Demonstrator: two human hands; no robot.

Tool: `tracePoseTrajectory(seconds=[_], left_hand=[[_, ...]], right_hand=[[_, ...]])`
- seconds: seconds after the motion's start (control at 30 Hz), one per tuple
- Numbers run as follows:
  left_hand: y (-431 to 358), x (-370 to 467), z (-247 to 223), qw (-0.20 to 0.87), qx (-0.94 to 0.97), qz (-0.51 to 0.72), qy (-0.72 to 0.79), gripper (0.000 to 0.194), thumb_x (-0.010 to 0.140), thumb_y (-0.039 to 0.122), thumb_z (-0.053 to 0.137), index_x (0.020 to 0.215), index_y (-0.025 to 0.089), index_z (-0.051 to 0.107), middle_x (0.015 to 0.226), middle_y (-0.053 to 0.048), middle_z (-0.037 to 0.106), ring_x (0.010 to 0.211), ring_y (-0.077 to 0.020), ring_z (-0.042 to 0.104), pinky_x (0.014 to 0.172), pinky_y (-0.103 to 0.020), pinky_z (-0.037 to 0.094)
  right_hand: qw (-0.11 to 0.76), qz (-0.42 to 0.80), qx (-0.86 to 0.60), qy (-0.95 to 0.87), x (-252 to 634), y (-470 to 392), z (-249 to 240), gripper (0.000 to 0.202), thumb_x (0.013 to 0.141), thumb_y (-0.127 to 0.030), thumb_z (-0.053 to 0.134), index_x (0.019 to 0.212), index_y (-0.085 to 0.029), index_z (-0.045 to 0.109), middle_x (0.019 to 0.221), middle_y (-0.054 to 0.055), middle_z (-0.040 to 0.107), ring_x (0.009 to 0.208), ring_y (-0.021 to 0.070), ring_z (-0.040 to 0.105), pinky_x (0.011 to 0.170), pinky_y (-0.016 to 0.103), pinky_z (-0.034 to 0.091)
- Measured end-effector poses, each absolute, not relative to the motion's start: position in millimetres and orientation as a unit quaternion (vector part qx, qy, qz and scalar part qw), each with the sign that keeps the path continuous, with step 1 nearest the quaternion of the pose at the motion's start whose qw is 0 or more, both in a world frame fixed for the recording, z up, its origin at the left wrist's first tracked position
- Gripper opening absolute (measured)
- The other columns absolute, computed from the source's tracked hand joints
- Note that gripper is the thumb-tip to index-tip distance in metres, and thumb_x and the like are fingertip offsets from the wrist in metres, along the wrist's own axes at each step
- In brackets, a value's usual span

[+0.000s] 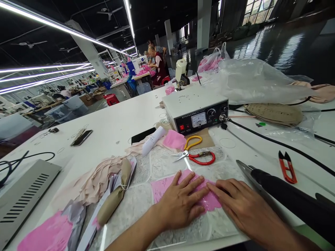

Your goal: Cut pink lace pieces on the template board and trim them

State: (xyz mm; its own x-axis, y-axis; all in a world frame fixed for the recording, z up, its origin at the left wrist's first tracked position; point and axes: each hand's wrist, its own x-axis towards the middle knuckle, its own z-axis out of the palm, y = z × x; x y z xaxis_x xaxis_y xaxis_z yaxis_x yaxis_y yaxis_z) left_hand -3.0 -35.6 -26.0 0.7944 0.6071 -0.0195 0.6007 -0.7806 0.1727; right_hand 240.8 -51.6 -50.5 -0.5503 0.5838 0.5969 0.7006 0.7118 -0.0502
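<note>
The thin, glossy pink fabric piece (212, 201) lay beneath the left hand's (180, 200) flat, spread fingers, long axis running sideways. The right hand's (239, 202) bent fingertips touched its right end; whether they pinched, I couldn't tell. Well beyond the fingers, a translucent plastic bag (224, 51) held pink material (208, 63).

Past the far edge of the tabletop (131, 115) are a glossy floor (258, 47), pale pillars (203, 26) and bright windows (259, 10); strip lights (129, 14) line the dark ceiling (157, 15).
</note>
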Motion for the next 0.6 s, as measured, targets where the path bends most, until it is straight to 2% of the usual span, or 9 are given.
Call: tracePoseTrajectory(seconds=[0.2,0.33,0.43,0.6], left_hand=[[-35.5,-1.8,-24.1,0.098,0.941,0.016,0.323,0.053,0.099,0.048,0.037,0.149,0.029,0.032,0.157,-0.002,0.033,0.146,-0.0278,0.027,0.117,-0.059,0.022],[-35.1,-1.6,-24.3,0.098,0.941,0.014,0.322,0.054,0.1,0.048,0.035,0.149,0.029,0.03,0.158,-0.002,0.031,0.146,-0.028,0.026,0.117,-0.059,0.022],[-35.2,-2.1,-25.4,0.09,0.942,0.018,0.322,0.053,0.1,0.048,0.036,0.149,0.03,0.031,0.157,-0.002,0.032,0.146,-0.0269,0.027,0.118,-0.057,0.021],[-35.2,-2.4,-26.0,0.083,0.945,0.022,0.316,0.052,0.1,0.048,0.036,0.148,0.029,0.034,0.157,-0.002,0.033,0.146,-0.0262,0.027,0.119,-0.055,0.019]], right_hand=[[0.302,-0.113,-0.371,-0.871,243.8,-48.8,-47.2,0.036,0.092,-0.009,0.04,0.115,-0.019,0.065,0.09,0.007,0.069,0.076,0.0177,0.063,0.068,0.029,0.047],[0.269,-0.116,-0.371,-0.881,242.2,-46.7,-46.4,0.052,0.078,0.003,0.037,0.117,-0.021,0.063,0.085,0.005,0.067,0.069,0.0171,0.062,0.062,0.028,0.047],[0.27,-0.113,-0.38,-0.877,242.9,-45.6,-49.4,0.056,0.071,0.008,0.037,0.113,-0.02,0.063,0.088,0.005,0.068,0.071,0.0168,0.062,0.063,0.028,0.047],[0.274,-0.116,-0.384,-0.874,243.9,-46.0,-51.3,0.065,0.071,0.009,0.036,0.124,-0.021,0.058,0.087,0.003,0.066,0.07,0.0144,0.061,0.065,0.027,0.047]])
